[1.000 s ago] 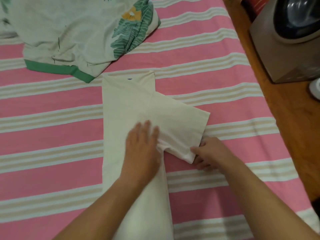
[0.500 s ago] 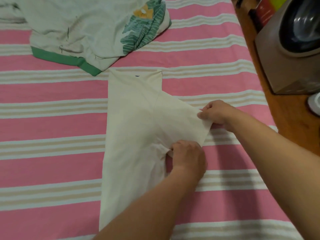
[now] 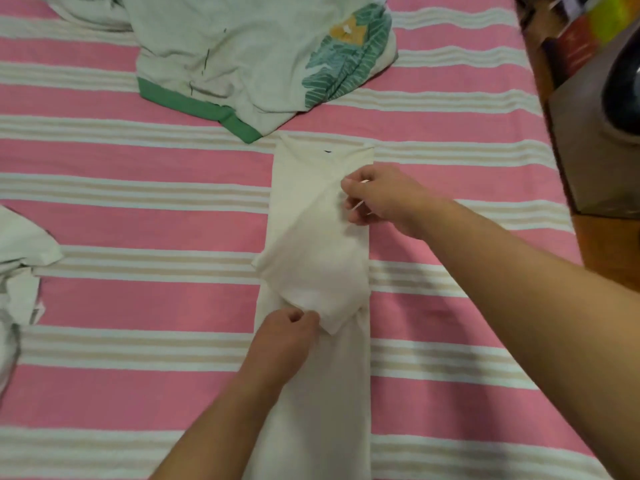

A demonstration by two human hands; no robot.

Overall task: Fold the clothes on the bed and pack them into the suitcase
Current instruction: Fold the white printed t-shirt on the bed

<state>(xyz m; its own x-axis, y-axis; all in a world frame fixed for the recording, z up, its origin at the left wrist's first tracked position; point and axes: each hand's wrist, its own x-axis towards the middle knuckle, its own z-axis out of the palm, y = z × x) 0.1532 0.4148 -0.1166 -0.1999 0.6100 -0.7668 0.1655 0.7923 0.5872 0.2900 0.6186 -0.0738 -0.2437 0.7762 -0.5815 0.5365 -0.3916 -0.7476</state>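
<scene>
A cream T-shirt [image 3: 311, 393] lies lengthwise as a narrow strip on the pink striped bed [image 3: 138, 299]. Its sleeve [image 3: 311, 258] is turned over onto the body of the shirt. My right hand [image 3: 381, 197] pinches the sleeve's upper edge near the shirt's right side. Lower down, my left hand [image 3: 285, 336] pinches the sleeve's bottom corner with curled fingers. No suitcase is in view.
A pale shirt with a green hem and leaf print [image 3: 256, 57] lies crumpled at the back of the bed. Another pale garment [image 3: 20, 268] lies at the left edge. A brown appliance [image 3: 599, 133] and wooden floor [image 3: 609, 251] are beyond the bed's right edge.
Both hands have carried the sleeve leftward, from sticking out to the right to lying folded over the shirt's body. Before that, my left hand left the shirt's middle and took the sleeve's lower corner.
</scene>
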